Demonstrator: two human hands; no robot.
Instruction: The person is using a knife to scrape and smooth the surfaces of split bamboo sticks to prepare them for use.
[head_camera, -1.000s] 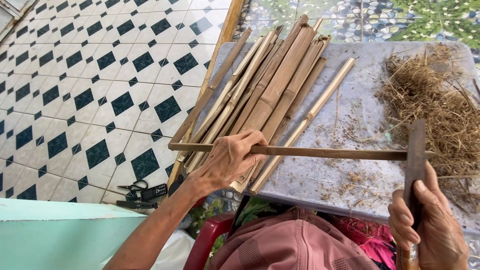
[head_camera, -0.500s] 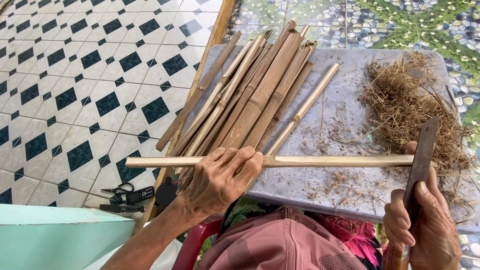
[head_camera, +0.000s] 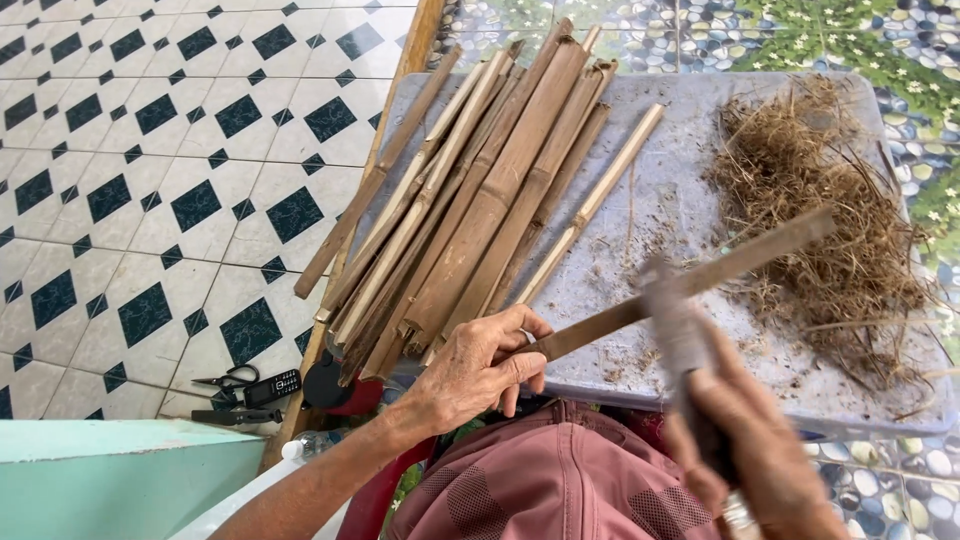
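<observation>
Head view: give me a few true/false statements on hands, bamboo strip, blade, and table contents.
1. The left hand grips one end of a bamboo strip. True.
2. The right hand is empty. False: it holds a blade, blurred in this frame.
3. The pile of split bamboo lies on the tiled floor. False: it rests on the grey table, ends overhanging the left edge.
4. A heap of dry shavings sits on the right part of the table. True.
5. Scissors lie on the floor near the table's left corner. True.
</observation>
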